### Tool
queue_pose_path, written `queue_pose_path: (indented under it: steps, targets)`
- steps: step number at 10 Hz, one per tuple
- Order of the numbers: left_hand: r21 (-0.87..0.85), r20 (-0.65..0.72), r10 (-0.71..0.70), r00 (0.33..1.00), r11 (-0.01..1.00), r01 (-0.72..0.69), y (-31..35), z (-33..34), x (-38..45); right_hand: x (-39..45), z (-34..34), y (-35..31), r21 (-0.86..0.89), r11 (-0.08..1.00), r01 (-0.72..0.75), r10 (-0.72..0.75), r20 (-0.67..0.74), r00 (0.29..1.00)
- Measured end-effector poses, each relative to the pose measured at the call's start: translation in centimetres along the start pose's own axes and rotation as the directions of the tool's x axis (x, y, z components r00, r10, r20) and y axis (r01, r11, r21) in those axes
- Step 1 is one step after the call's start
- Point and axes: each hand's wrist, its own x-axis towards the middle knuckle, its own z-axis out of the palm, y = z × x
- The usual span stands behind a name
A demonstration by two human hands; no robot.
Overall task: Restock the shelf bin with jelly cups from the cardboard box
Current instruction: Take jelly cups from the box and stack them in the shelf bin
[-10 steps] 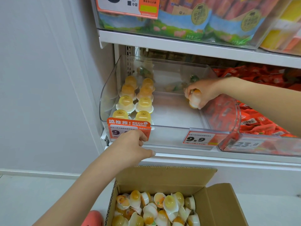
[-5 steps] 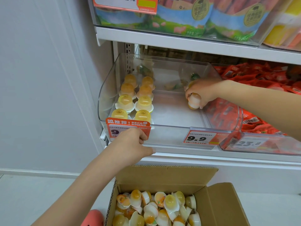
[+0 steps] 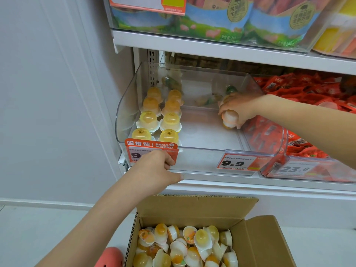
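Observation:
A clear plastic shelf bin (image 3: 202,157) stands pulled forward on the middle shelf. Two rows of yellow and orange jelly cups (image 3: 160,115) stand dome-up along its left side. My right hand (image 3: 243,107) reaches into the bin's right side and grips a jelly cup (image 3: 229,119) just above the floor, near the right wall. My left hand (image 3: 154,170) holds the bin's front left edge, its fingers over the orange price tag (image 3: 154,148). The open cardboard box (image 3: 194,206) below holds several loose jelly cups (image 3: 185,246).
A neighbouring clear bin of red snack packets (image 3: 308,105) sits right of the jelly bin. Green and blue bags (image 3: 212,16) fill the shelf above. A white wall (image 3: 48,93) runs along the left. A pink shoe (image 3: 111,257) shows beside the box.
My right hand has shifted slightly and turned the jelly cup lower toward the bin floor. My left hand has stayed on the front edge.

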Motion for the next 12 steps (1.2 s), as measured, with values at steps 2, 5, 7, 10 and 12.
queue_pose_path:
  steps: [2,5,7,10,12]
  targets:
    - [0.011,0.015,-0.009,1.000,1.000,0.009,-0.1,0.1,-0.2,-0.8,0.0,-0.3,0.017,1.000,-0.026,0.026,-0.034,0.999]
    - [0.109,0.160,-0.025,0.987,0.994,0.008,-0.6,2.5,-2.2,-13.3,2.3,-3.6,0.357,0.926,0.121,0.125,-0.593,0.795]
    - [0.252,0.276,-0.101,0.956,0.967,0.030,-5.0,10.4,-2.7,-21.9,14.2,-11.1,0.356,0.902,0.243,-0.034,-0.502,0.864]
    - [0.662,0.319,-0.148,0.936,0.741,-0.108,-16.3,23.0,-5.0,-19.8,33.2,-17.8,0.520,0.832,-0.195,0.023,0.319,0.947]
    - [0.662,0.317,-0.092,0.944,0.734,-0.151,-18.8,26.8,-3.0,-15.3,36.3,-18.9,0.537,0.807,-0.247,0.118,0.264,0.957]
